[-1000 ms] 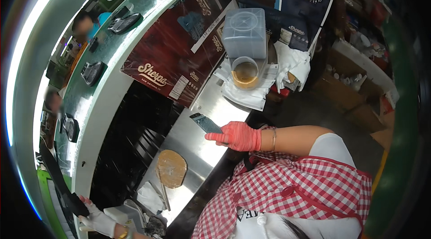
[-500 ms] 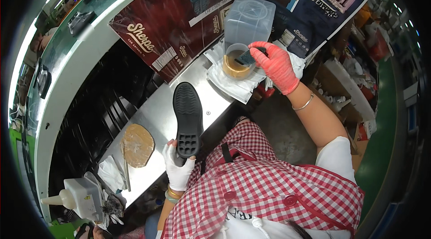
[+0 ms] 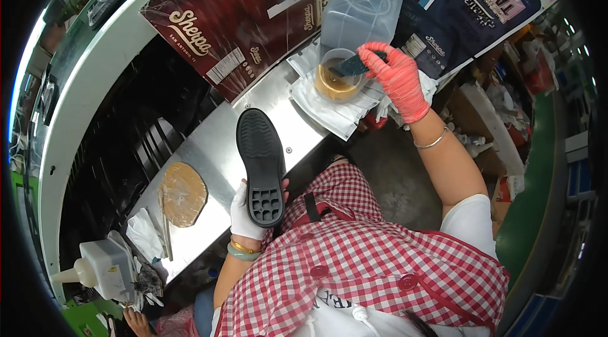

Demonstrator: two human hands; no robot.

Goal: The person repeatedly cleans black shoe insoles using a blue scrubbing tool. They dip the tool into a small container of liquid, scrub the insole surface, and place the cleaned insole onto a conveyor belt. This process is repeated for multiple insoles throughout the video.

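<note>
My left hand (image 3: 246,216), in a white glove with bare fingertips, is closed around the heel end of a black shoe sole (image 3: 261,153). The ridged tread faces up, and the hollow squares of the heel lie nearest me. My right hand (image 3: 398,80), in a red glove, pinches a dark, flat, brush-like piece (image 3: 360,64). Its lower end is in the mouth of a clear plastic cup (image 3: 339,85) with amber liquid at the bottom. Whether it touches the liquid I cannot tell.
The cup stands on white cloths (image 3: 339,118) beside a translucent plastic container (image 3: 361,14). On the metal bench (image 3: 218,140) lie a round brown wrapped piece (image 3: 183,194) and a thin stick. A white nozzle bottle (image 3: 107,270) stands lower left. Printed cardboard panels (image 3: 253,14) rise behind.
My left hand has shifted its grip, and its fingers now show on both sides of the heel. The dark piece now lies more slanted at the cup's mouth. The whole view has shifted slightly.
</note>
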